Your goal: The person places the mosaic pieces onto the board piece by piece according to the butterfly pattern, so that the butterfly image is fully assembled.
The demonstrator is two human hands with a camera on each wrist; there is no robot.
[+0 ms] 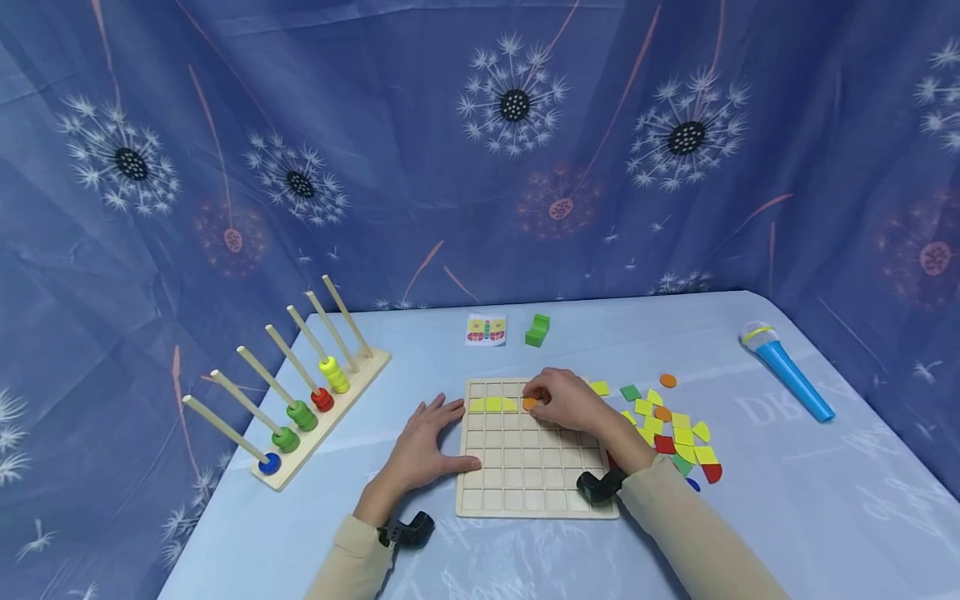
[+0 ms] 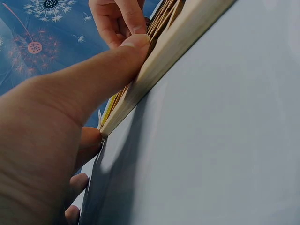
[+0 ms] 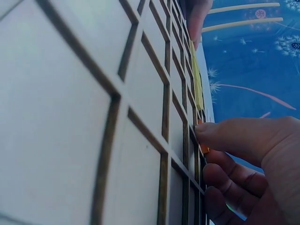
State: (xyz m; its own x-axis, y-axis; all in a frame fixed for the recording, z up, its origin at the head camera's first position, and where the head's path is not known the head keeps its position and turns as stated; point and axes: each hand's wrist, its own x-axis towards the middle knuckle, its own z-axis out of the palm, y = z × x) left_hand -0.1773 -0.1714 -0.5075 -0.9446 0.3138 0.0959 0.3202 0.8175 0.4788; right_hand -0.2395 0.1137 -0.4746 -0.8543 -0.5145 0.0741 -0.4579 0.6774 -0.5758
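A wooden grid board [image 1: 525, 479] lies on the table in front of me. Several yellow tiles [image 1: 492, 405] fill cells in its second row from the back. My right hand [image 1: 568, 402] pinches an orange disc [image 1: 529, 404] at the cell right of those tiles. The right wrist view shows the thumb against this orange piece [image 3: 205, 149], down at the grid. On the board's left side rests my left hand [image 1: 422, 446], its thumb over the edge and its fingers spread towards the back corner. In the left wrist view, the left thumb [image 2: 103, 70] touches the board's rim.
Loose coloured pieces [image 1: 682, 435] lie scattered right of the board, partly behind my right forearm. A peg stand with coloured rings [image 1: 333, 427] stands left. Behind the board are a pattern card [image 1: 486, 330] and a green block [image 1: 537, 330]. A toy microphone [image 1: 791, 375] lies far right.
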